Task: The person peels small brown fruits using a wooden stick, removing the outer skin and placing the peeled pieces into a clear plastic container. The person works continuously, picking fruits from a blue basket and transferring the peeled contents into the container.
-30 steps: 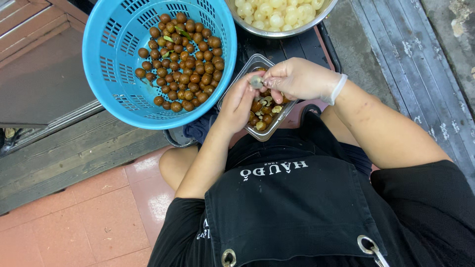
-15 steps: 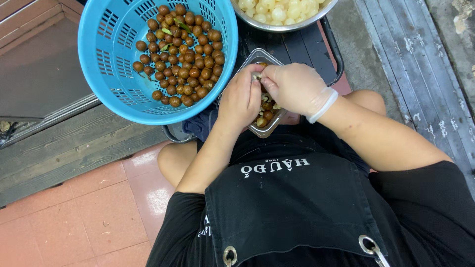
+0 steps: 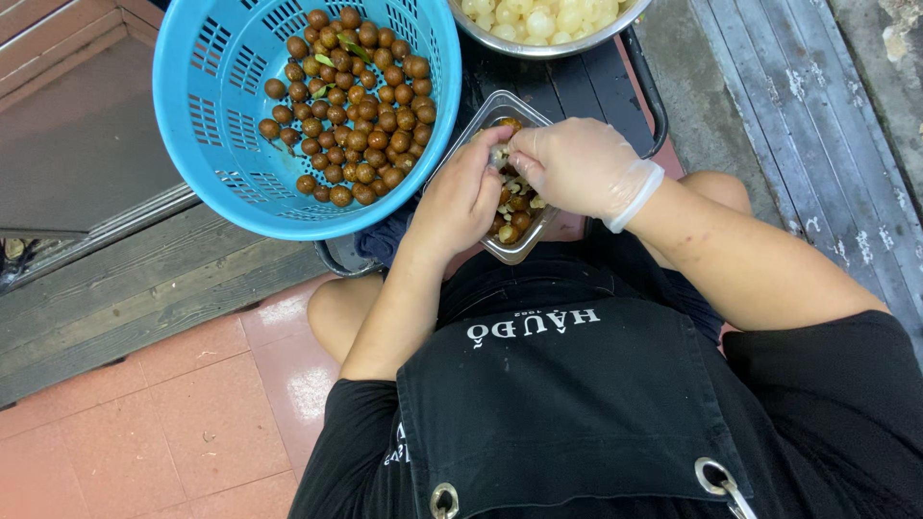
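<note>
Your left hand (image 3: 461,202) and your gloved right hand (image 3: 577,168) meet over the clear plastic tub (image 3: 486,120). Both grips are closed, fingertips pinched together on one small fruit (image 3: 498,154) held just above the tub's contents. The pictures do not show how much of its shell remains. The tub holds brown shells and seeds (image 3: 514,216) and sits on your lap, against the edge of the black apron (image 3: 567,404). Just left of the tub, touching its rim, stands a blue plastic basket (image 3: 207,144) of brown unpeeled fruits (image 3: 356,96). Beyond your hands, at the top edge of view, a metal bowl (image 3: 567,43) holds pale peeled fruits (image 3: 538,17). Red floor tiles (image 3: 144,432) lie at lower left.
</note>
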